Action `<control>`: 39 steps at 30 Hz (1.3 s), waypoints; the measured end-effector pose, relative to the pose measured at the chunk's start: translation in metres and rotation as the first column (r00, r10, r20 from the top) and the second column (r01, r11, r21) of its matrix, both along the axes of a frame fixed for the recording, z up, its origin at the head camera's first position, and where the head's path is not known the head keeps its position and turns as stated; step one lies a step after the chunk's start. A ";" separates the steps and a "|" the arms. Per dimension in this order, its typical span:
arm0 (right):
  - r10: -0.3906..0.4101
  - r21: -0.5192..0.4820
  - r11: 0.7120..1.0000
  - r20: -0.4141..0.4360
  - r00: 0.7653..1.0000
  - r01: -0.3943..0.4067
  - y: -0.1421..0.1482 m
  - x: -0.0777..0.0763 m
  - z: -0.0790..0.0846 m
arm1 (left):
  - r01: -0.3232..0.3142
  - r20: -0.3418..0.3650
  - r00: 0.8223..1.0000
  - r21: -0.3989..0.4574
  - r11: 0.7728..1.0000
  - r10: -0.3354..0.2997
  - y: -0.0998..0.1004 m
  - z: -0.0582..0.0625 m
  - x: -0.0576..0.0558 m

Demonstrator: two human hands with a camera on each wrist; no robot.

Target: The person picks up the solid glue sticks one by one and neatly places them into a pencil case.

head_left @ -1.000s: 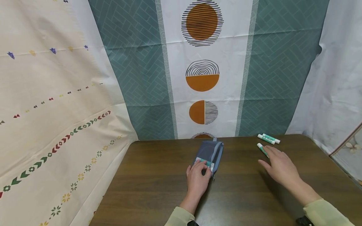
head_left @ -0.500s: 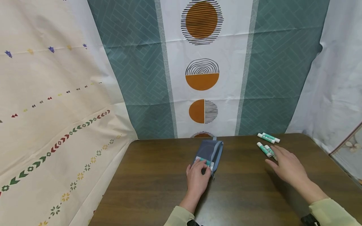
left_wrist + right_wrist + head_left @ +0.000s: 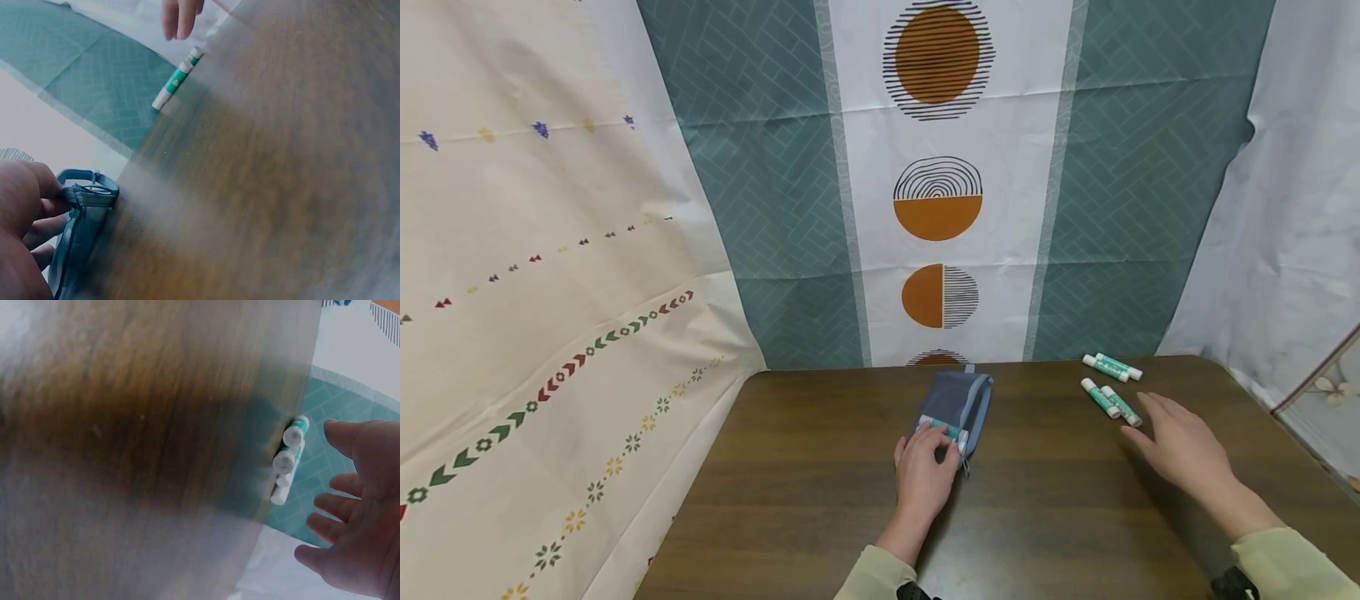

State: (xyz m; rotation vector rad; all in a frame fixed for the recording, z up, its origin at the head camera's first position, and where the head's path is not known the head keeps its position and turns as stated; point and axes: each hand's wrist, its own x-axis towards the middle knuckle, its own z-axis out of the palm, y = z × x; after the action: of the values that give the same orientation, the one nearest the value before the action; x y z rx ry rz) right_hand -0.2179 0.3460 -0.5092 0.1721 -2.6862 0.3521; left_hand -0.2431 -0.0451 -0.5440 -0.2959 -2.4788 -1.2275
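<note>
A blue-grey zip pouch (image 3: 953, 396) lies on the table, its zipped side gaping on the right. My left hand (image 3: 922, 483) pinches the pouch's near corner between thumb and finger; the left wrist view shows the fingers on the zipper end (image 3: 94, 195). Close to those fingertips, a white-and-green tube (image 3: 953, 433) shows at the near end of the pouch. Over to the right, two similar tubes with white ends (image 3: 1100, 398) lie side by side. My right hand (image 3: 1183, 442) hovers just right of them, fingers spread and holding nothing.
Another pair of white-and-green tubes (image 3: 1107, 367) lies near the back right edge of the brown wooden table (image 3: 820, 475). Behind the table hangs a green-and-white patterned cloth (image 3: 955, 250). A cream cloth (image 3: 587, 333) hangs on the left, a white one (image 3: 1285, 250) on the right.
My right hand has drawn back to the right, away from the nearer pair of tubes, bringing the second tube of that pair into view. My left hand and the pouch have stayed in place.
</note>
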 end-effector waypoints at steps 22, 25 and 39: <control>-0.031 -0.028 0.999 0.222 0.975 0.038 0.019 -0.002 0.001 | 0.003 -0.006 1.000 -0.007 1.000 -0.003 0.001 0.001 0.002; -0.030 -0.031 0.999 0.233 0.972 0.039 0.018 -0.005 0.000 | 0.000 -0.005 1.000 -0.009 1.000 0.000 0.001 0.002 0.002; -0.039 -0.027 0.998 0.289 0.957 0.048 0.020 -0.016 0.000 | 0.004 -0.023 1.000 -0.004 1.000 -0.004 0.000 0.002 0.003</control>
State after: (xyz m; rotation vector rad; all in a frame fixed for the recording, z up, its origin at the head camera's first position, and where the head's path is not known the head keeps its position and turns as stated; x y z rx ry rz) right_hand -0.2338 0.3658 -0.5093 0.0540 -2.9635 0.4389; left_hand -0.2398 -0.0451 -0.5420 -0.3148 -2.4621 -1.2146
